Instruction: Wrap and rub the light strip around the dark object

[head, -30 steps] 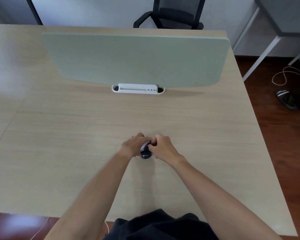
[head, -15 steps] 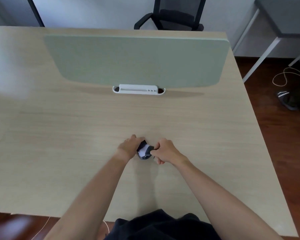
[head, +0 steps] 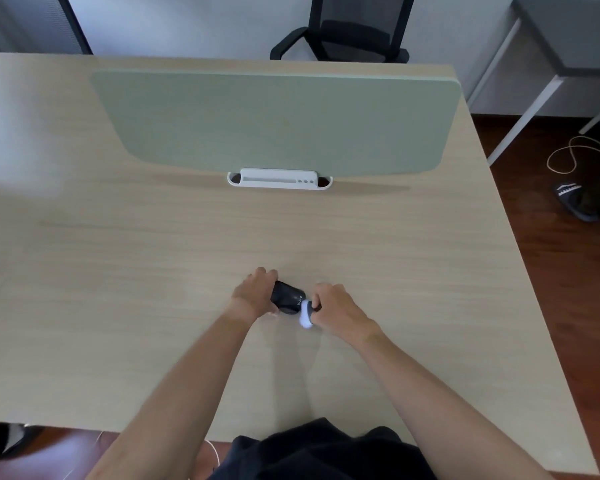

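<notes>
A small black object with white lettering lies between my two hands, just above the light wooden table. My left hand grips its left end with curled fingers. My right hand pinches a small white piece at the object's right end. Whether the white piece is still joined to the black body is unclear; much of both is hidden by my fingers.
A pale green divider panel stands across the table's far half in a white bracket. Behind it is a black office chair. To the right, on the dark floor, lie a sandal and a cord.
The hands have drawn apart. The black object now lies lengthwise between them, and the white piece has come into view at its right end under my right fingers.
</notes>
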